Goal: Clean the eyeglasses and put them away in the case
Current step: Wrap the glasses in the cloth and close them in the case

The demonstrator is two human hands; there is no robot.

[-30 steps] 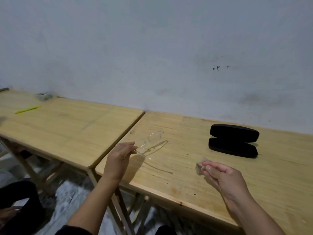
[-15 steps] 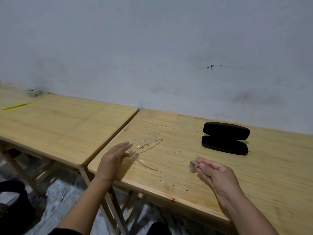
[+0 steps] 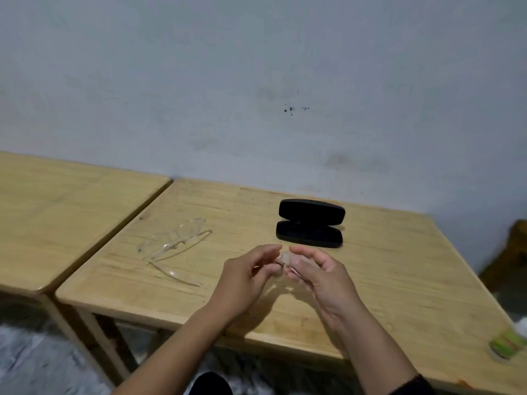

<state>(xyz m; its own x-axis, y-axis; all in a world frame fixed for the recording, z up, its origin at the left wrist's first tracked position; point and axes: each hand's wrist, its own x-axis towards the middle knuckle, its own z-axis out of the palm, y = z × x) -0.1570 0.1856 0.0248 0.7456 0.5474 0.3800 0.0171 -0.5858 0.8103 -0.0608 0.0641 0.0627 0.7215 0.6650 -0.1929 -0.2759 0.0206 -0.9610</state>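
Clear-framed eyeglasses [image 3: 174,240] lie on the wooden table [image 3: 399,280], temples unfolded, left of my hands and apart from them. A black glasses case [image 3: 310,223] lies open at the table's back, its inside empty. My left hand [image 3: 245,276] and my right hand [image 3: 316,272] meet above the table's middle. Both pinch a small pale cleaning cloth [image 3: 285,259] between the fingertips. Most of the cloth is hidden by my fingers.
A second wooden table [image 3: 65,215] stands flush on the left. A plain wall runs behind both tables. A green roll of tape [image 3: 506,344] sits at the right table's near right corner. The floor shows below the front edge.
My left hand let go of the eyeglasses, which now lie on the table, and moved right to join my right hand on the cloth. The view shifted right.
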